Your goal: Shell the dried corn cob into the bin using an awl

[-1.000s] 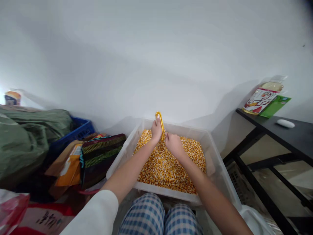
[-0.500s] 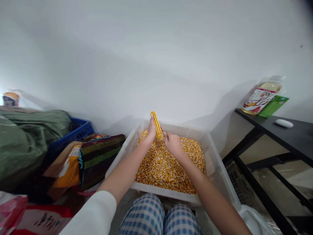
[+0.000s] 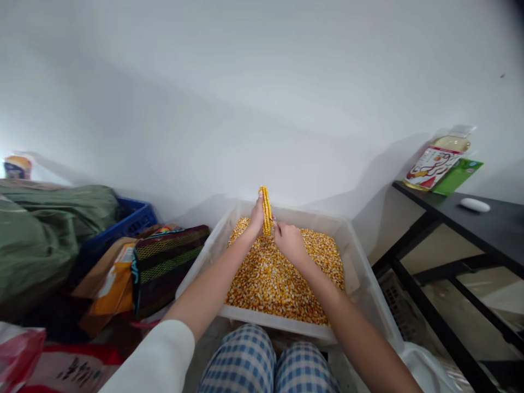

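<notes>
A yellow corn cob (image 3: 266, 212), its kernels in rows, stands nearly upright over the bin. My left hand (image 3: 256, 217) is closed around its left side, the thumb near the top. Close to the cob's lower right side is my right hand (image 3: 288, 238), fingers pinched together. A small, thin object with a hint of red shows at those fingertips against the cob, too small to name. Below both hands, loose corn kernels (image 3: 278, 289) fill much of a translucent plastic bin (image 3: 362, 262) in front of my knees.
At right stands a dark shelf (image 3: 503, 221) with a bottle (image 3: 436, 161), a green carton (image 3: 457, 176) and a white oval object (image 3: 475, 204). A blue crate (image 3: 135, 221), green cloth (image 3: 53, 234) and a mesh-sided bag (image 3: 170, 262) crowd the left. Behind rises a white wall (image 3: 262, 98).
The cob has turned more upright, and its top has shifted slightly right together with my left hand. My right hand stays close to its lower side.
</notes>
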`<state>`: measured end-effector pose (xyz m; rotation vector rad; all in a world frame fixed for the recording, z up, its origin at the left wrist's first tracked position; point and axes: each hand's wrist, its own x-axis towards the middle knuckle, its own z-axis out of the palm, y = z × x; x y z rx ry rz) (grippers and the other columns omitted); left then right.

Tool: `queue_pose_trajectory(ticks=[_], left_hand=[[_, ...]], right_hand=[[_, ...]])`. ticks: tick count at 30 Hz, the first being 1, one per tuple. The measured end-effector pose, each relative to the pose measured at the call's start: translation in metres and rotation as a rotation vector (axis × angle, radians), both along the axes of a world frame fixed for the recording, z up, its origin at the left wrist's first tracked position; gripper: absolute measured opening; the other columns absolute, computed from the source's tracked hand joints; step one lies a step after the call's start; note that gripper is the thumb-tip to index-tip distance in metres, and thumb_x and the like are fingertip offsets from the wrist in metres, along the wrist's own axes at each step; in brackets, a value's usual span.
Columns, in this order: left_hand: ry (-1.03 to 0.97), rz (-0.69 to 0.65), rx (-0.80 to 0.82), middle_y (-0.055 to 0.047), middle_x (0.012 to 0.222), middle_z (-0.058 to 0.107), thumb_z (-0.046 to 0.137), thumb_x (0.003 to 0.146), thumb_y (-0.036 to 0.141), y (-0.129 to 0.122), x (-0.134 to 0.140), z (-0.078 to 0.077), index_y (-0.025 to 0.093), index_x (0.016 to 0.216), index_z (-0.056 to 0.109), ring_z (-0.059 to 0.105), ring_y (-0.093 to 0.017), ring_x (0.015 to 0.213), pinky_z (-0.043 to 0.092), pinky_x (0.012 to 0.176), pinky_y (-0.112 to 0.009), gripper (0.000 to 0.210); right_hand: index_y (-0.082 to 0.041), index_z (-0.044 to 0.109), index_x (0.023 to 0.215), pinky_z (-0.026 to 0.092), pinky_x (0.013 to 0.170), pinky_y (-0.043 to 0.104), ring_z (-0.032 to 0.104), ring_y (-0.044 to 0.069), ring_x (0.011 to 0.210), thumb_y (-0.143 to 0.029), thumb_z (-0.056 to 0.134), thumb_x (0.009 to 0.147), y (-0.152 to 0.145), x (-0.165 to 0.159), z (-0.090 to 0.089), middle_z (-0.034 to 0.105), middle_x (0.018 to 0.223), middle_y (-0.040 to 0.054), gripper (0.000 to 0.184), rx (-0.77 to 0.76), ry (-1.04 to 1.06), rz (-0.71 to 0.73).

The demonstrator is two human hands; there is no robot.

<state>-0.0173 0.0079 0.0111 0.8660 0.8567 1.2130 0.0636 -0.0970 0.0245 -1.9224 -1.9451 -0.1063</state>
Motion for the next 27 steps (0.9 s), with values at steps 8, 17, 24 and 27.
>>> queue_pose_trajectory(ticks=[8, 17, 24, 27], left_hand=[[0.007, 0.01, 0.025, 0.0, 0.044, 0.048, 0.031, 0.073, 0.075, -0.001, 0.0, 0.002, 0.017, 0.073, 0.051, 0.052, -0.015, 0.039, 0.039, 0.038, -0.023, 0.061], [0.049, -0.005, 0.045, -0.001, 0.047, 0.051, 0.036, 0.074, 0.073, 0.008, 0.0, -0.007, 0.017, 0.08, 0.055, 0.057, -0.017, 0.047, 0.042, 0.043, -0.024, 0.059], [0.045, 0.005, 0.016, 0.0, 0.047, 0.051, 0.033, 0.077, 0.071, 0.001, 0.0, 0.001, 0.017, 0.08, 0.054, 0.056, -0.016, 0.043, 0.04, 0.04, -0.024, 0.057], [0.053, 0.02, 0.017, -0.001, 0.047, 0.051, 0.032, 0.076, 0.073, 0.0, 0.001, 0.003, 0.017, 0.08, 0.053, 0.055, -0.016, 0.043, 0.04, 0.04, -0.024, 0.059]], right_hand=[[-0.017, 0.066, 0.09, 0.036, 0.063, 0.024, 0.063, 0.018, 0.07, -0.034, 0.027, 0.094, 0.002, 0.003, -0.002, 0.07, 0.082, 0.0096, 0.042, 0.015, -0.013, -0.007], [-0.017, 0.065, 0.091, 0.035, 0.062, 0.023, 0.063, 0.016, 0.069, -0.031, 0.029, 0.094, 0.0, 0.002, 0.001, 0.07, 0.083, 0.009, 0.039, 0.01, -0.002, 0.009], [-0.017, 0.066, 0.091, 0.037, 0.063, 0.024, 0.064, 0.018, 0.07, -0.032, 0.028, 0.094, 0.0, 0.001, 0.0, 0.07, 0.083, 0.0094, 0.04, 0.009, -0.014, -0.007], [-0.016, 0.066, 0.092, 0.038, 0.065, 0.024, 0.064, 0.017, 0.072, -0.032, 0.028, 0.094, 0.0, 0.001, 0.001, 0.07, 0.083, 0.0103, 0.041, -0.005, -0.012, -0.013]])
